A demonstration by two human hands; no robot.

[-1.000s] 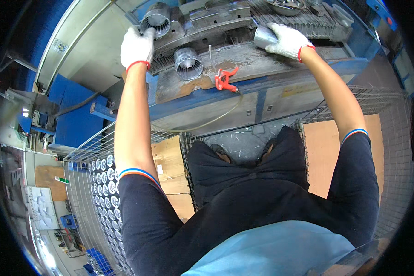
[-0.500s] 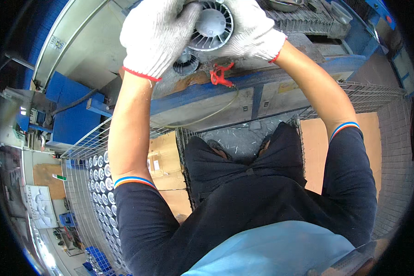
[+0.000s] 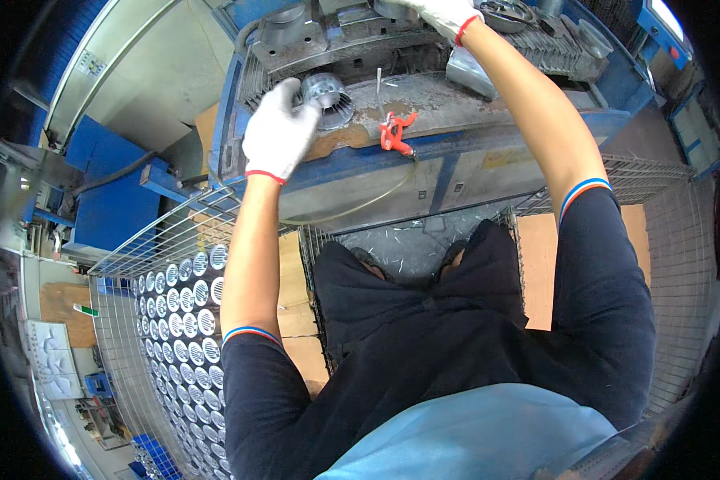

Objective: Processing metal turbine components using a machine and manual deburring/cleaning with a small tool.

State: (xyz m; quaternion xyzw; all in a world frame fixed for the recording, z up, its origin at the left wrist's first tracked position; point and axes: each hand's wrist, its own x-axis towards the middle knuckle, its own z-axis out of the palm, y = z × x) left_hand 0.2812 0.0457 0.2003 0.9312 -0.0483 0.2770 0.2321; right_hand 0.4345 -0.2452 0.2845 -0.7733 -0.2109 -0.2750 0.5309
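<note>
My left hand [image 3: 280,132], in a white knit glove with a red cuff, is open with thumb and fingers apart. It is beside a finned, cylindrical metal part [image 3: 328,98] standing on the bench, its fingers close to the part's side; I cannot tell whether they touch. At the upper edge my gloved right hand [image 3: 444,16] reaches over the machine, its fingers on a round grey metal part [image 3: 396,10]. Its fingertips and much of that part are cut off. A red air blow gun [image 3: 394,134] lies on the bench's front edge between my arms.
A metal block [image 3: 470,74] lies beneath my right forearm. On my left, a wire cage [image 3: 120,336] holds rows of round finned parts [image 3: 180,324]. Cardboard [image 3: 634,256] lines another cage on my right. A metal bowl [image 3: 508,14] stands at the back right.
My hands have separated. The left has let go of the finned part and come down beside the standing one; the right has moved to the machine at the back. The blow gun has shifted slightly.
</note>
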